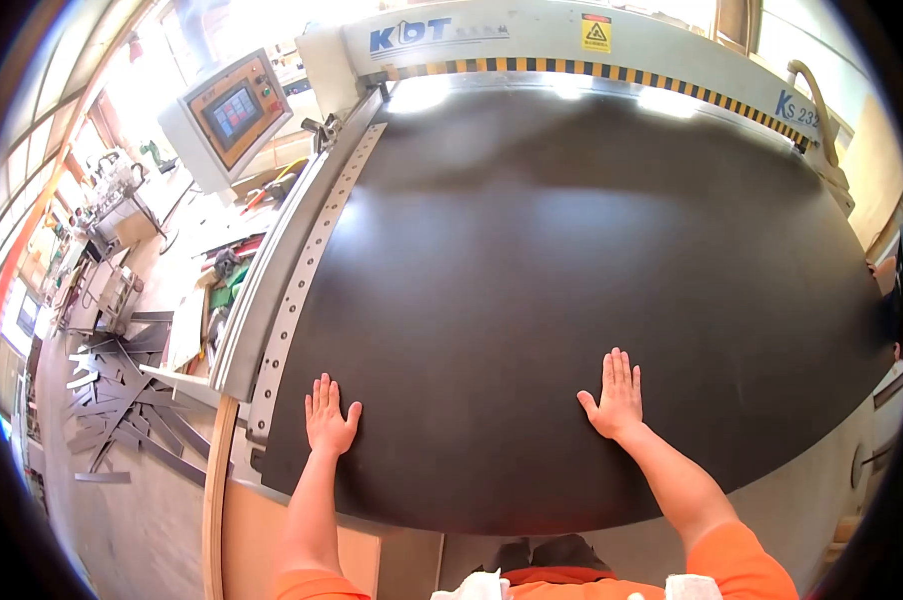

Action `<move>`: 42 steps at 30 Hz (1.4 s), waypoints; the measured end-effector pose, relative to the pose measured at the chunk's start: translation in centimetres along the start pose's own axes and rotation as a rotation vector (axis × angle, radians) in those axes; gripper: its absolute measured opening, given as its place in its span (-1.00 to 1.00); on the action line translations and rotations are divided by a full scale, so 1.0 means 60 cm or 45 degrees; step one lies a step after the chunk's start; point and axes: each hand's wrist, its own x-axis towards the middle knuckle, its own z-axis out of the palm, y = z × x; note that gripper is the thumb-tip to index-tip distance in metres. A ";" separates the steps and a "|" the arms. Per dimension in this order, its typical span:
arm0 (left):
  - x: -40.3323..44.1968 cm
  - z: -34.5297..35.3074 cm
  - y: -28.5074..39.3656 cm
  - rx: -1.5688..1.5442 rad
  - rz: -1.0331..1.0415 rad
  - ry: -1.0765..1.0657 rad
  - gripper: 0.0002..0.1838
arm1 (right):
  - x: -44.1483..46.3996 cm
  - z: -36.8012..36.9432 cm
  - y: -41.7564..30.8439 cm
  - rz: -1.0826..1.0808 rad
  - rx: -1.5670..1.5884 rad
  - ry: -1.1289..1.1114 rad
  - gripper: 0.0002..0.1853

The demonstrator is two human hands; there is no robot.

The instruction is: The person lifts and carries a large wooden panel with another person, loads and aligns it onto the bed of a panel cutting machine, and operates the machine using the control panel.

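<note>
A large dark board point(492, 300) lies flat across the bed of a panel saw, its far edge reaching under the saw's beam point(532, 35). My left hand point(331, 420) rests flat on the board near its left side, fingers stretched out. Farther right, my right hand point(617, 398) also lies flat on the surface, thumb out to the side. Neither hand holds anything. Along the board's left side runs a metal fence strip point(307, 270) with a row of holes.
A control box with a screen point(234, 115) stands at the far left. Dark offcut strips point(137, 400) are heaped on the floor at left. Tools and scraps point(227, 275) lie beside the fence. At the right edge, part of another person point(887, 280) shows by the board.
</note>
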 end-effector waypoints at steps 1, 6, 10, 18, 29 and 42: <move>0.025 -0.002 -0.003 0.014 -0.023 -0.012 -0.15 | 0.023 0.000 -0.009 0.001 -0.007 -0.004 0.00; 0.138 -0.005 -0.028 0.025 -0.086 -0.039 -0.16 | 0.138 -0.006 -0.056 -0.051 -0.056 -0.040 0.02; 0.218 -0.004 -0.053 0.031 -0.124 -0.035 -0.15 | 0.234 -0.005 -0.085 -0.134 -0.054 -0.030 0.02; 0.324 -0.005 -0.079 -0.029 -0.116 0.034 -0.17 | 0.464 -0.022 -0.134 -0.267 -0.072 -0.066 0.02; 0.431 -0.001 -0.063 -0.033 -0.100 0.018 -0.20 | 0.659 -0.045 -0.151 -0.340 -0.105 -0.113 0.02; 0.535 0.004 -0.039 -0.053 -0.113 0.035 -0.19 | 0.774 -0.049 -0.150 -0.344 -0.126 -0.105 0.02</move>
